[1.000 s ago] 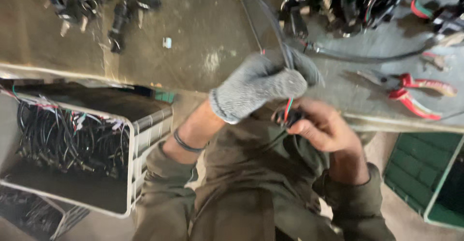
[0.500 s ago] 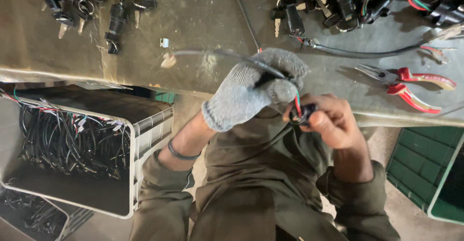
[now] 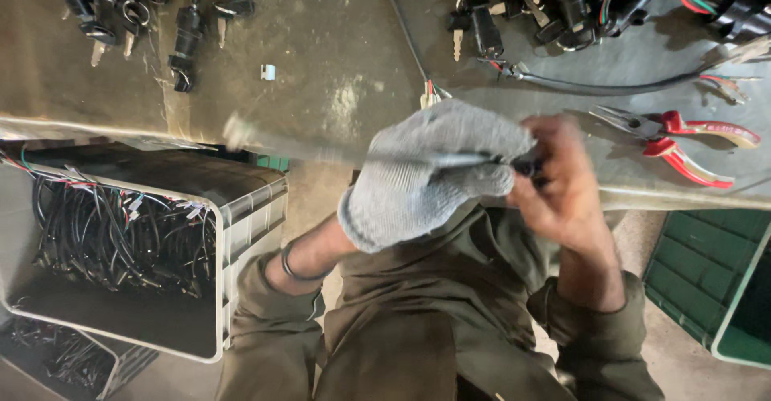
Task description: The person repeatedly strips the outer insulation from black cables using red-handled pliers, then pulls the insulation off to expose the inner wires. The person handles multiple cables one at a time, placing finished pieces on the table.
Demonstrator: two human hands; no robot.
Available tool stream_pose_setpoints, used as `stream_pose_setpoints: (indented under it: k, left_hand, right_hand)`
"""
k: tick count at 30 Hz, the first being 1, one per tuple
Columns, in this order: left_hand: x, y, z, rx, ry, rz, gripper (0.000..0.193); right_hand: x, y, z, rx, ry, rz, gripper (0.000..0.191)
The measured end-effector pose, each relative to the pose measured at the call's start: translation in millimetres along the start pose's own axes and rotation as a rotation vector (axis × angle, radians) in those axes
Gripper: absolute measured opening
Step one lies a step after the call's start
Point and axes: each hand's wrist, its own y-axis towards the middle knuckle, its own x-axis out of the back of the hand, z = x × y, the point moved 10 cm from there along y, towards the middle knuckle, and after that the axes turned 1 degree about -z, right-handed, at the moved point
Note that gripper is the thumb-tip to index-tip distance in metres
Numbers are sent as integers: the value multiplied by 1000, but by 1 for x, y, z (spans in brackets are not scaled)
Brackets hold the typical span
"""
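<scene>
Head camera looks down at the two hands over the edge of a worn workbench [image 3: 337, 87]. The left hand [image 3: 438, 172] wears a grey knitted glove, and its fingers are curled shut around a thin black cable [image 3: 321, 150]. This cable runs out to the left from the fist, in front of the bench edge, and it is blurred. The right hand [image 3: 562, 184] is bare; its fingers are closed on a small dark plug [image 3: 526, 164] at the end of the cable, just beside the gloved fist. How tight this grip is, I cannot tell. On the bench to the right lie red-handled pliers [image 3: 683, 140], near the right hand but not touching it. Black key switches [image 3: 554, 3] are heaped at the far side of the bench. Below the bench on the left stands a grey crate [image 3: 249, 216] filled with black wires.
</scene>
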Motion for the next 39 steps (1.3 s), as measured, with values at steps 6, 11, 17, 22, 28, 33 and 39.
stream_pose_setpoints:
  k: [6, 11, 17, 22, 28, 33, 39]
  left_hand:
    - [2, -19, -9, -25, 110, -154, 30]
    - [-9, -25, -6, -75, 271, -253, 26]
    - [-6, -31, 12, -9, 16, -218, 27]
    - [-1, -21, 2, -89, 320, -118, 30]
    - [-6, 8, -9, -128, 307, 13, 29]
    - [0, 1, 3, 15, -120, 126, 33]
    - [11, -8, 25, 89, -510, -80, 20]
  right_hand:
    - [-5, 4, 48, 210, -373, -138, 46]
    - [-15, 3, 40, 132, -355, -159, 39]
    - [-16, -3, 54, 310, -555, -237, 31]
    - [-26, -10, 67, 503, -790, -217, 49]
    - [-26, -8, 46, 453, -793, -208, 41]
    - [-3, -15, 33, 285, -509, -342, 33]
    - [-2, -12, 44, 316, -536, -334, 29]
